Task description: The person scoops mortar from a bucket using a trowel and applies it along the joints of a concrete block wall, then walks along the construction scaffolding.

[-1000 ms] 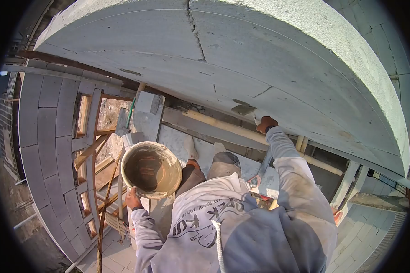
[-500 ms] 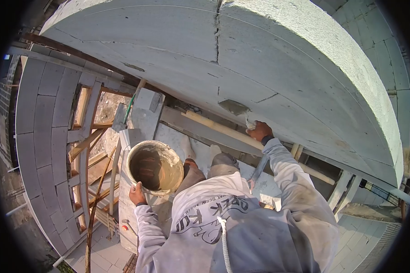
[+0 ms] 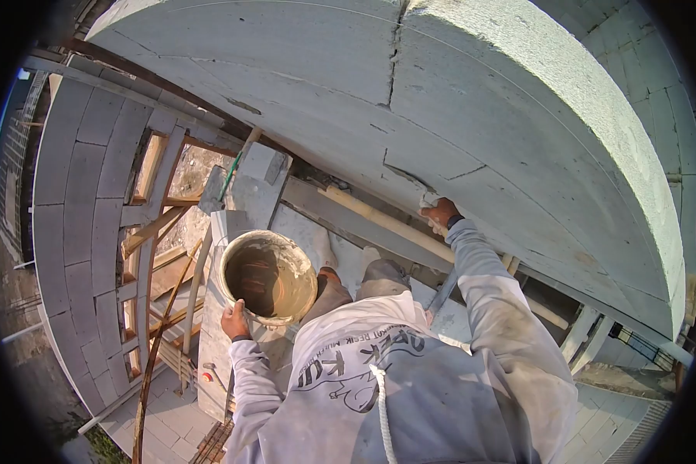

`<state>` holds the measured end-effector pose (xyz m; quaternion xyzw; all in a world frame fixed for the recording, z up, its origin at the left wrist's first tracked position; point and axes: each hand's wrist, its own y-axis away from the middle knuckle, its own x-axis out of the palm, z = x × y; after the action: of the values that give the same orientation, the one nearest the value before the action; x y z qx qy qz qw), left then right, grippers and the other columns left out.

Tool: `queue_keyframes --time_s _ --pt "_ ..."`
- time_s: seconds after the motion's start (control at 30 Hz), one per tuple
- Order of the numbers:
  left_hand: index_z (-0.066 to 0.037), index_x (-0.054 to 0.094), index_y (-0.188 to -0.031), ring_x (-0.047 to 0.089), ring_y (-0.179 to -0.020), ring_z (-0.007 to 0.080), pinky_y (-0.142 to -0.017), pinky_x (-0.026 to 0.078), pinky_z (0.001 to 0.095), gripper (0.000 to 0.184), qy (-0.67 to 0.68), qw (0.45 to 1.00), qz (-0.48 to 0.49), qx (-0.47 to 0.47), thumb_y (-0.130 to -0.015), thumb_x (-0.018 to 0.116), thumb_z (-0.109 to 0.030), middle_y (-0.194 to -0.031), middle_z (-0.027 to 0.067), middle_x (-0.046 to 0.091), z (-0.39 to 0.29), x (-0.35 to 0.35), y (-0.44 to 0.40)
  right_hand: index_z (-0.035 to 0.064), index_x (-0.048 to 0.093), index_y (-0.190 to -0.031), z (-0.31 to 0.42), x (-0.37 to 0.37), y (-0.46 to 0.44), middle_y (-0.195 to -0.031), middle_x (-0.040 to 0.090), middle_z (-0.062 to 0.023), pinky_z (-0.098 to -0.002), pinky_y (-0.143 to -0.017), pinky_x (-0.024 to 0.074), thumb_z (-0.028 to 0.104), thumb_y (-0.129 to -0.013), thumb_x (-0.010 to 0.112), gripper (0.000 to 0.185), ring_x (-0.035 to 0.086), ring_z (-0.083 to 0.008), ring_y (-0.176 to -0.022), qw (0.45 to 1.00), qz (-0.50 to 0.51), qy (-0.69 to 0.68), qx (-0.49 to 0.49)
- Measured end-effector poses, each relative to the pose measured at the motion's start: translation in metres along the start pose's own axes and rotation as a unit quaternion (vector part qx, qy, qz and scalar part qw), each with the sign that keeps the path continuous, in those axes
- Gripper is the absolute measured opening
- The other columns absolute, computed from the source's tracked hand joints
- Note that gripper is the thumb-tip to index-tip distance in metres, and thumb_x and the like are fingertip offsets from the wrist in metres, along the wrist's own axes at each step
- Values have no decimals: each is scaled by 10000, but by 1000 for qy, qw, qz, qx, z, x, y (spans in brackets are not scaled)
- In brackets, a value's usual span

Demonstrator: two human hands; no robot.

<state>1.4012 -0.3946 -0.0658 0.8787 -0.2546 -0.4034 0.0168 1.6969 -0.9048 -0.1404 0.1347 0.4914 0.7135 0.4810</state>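
My left hand (image 3: 235, 319) is closed on the near rim of a round bucket (image 3: 305, 290). Dried mortar coats the bucket's walls, and something dark and wet-looking lies inside; its depth is hard to judge. Out to the right, my right hand (image 3: 441, 213) grips the mortar-smeared handle of a trowel (image 3: 411, 178). The trowel's blade, seen nearly edge-on, lies at the face of the pale block wall (image 3: 301, 85), close to a joint between blocks. How firmly the blade touches the wall I cannot tell.
Below me are a grey plank (image 3: 317, 233) under my feet and a wooden pole (image 3: 390, 224) along the wall. A second block wall (image 3: 81, 209) with framed window openings stands at left. A green-handled tool (image 3: 229, 176) leans near the bucket. Deep drops show around the platform.
The trowel blade has turned from showing its flat, dark face to nearly edge-on against the wall. My right hand stays close to the same spot; my left still holds the bucket.
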Motion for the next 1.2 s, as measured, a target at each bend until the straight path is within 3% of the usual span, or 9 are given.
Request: queue_keyframes --time_s 0.17,0.23,0.37,0.5,0.63,0.77,0.93,1.1,1.2 --pt "-17 375 -537 290 -515 111 -474 278 306 431 -23 1000 3 16 -720 685 -254 -519 -7 343 -34 -6 24 -57 570 -934 -21 -2 -6 -699 609 -143 -334 -415 465 279 -702 714 433 586 -216 -505 998 -36 36 -47" --pt "-10 396 -549 304 -513 109 -475 288 309 414 -3 1000 13 -6 -719 679 -260 -519 -8 356 3 -9 1 -47 577 -936 -29 -2 3 -712 615 -141 -330 -417 469 273 -704 713 418 594 -205 -512 996 -58 33 -64" --pt "10 443 -562 346 -508 112 -482 316 309 388 -28 1000 14 -5 -714 674 -262 -519 3 402 -16 1 11 -28 581 -955 -57 13 34 -793 632 -217 -406 -642 500 398 -716 663 495 628 -346 -711 936 -195 193 -221" --pt "18 486 -572 377 -510 115 -487 340 304 360 -5 1000 12 -9 -713 671 -257 -531 15 452 -7 6 6 -6 543 -1063 -83 36 42 -871 619 -247 -436 -741 478 438 -720 636 568 601 -392 -837 923 -193 246 -226" --pt "-4 486 -570 384 -496 117 -483 346 309 338 7 1000 10 -24 -715 664 -251 -525 17 453 -22 -1 15 -2 527 -1092 -72 38 6 -932 628 -221 -428 -788 483 440 -723 628 584 601 -369 -892 904 -117 395 -114" --pt "21 573 -639 452 -527 102 -526 390 283 277 9 1000 3 -19 -704 664 -233 -563 23 518 -12 -4 10 7 545 -1085 -21 18 0 -997 619 -212 -414 -807 481 406 -721 637 547 593 -346 -946 928 -114 350 -61" --pt "-16 561 -678 424 -542 86 -508 352 260 179 210 976 -25 -59 -704 649 -170 -631 -1 523 -65 -4 21 0 545 -1072 0 13 41 -900 634 -223 -431 -752 495 402 -705 658 556 616 -363 -862 893 -190 373 -163" --pt "-68 498 -633 379 -533 58 -490 308 235 194 251 968 -14 -20 -724 644 -158 -583 -39 450 -79 0 13 -1 533 -1071 20 35 86 -804 622 -229 -446 -666 484 354 -706 681 531 609 -383 -759 877 -207 333 -279" --pt "-48 544 -744 436 -569 71 -528 348 229 143 325 945 31 -31 -748 639 -155 -661 -27 509 -80 6 10 13 538 -1008 49 59 139 -755 606 -212 -453 -642 469 311 -695 700 461 594 -390 -731 826 -222 257 -449"
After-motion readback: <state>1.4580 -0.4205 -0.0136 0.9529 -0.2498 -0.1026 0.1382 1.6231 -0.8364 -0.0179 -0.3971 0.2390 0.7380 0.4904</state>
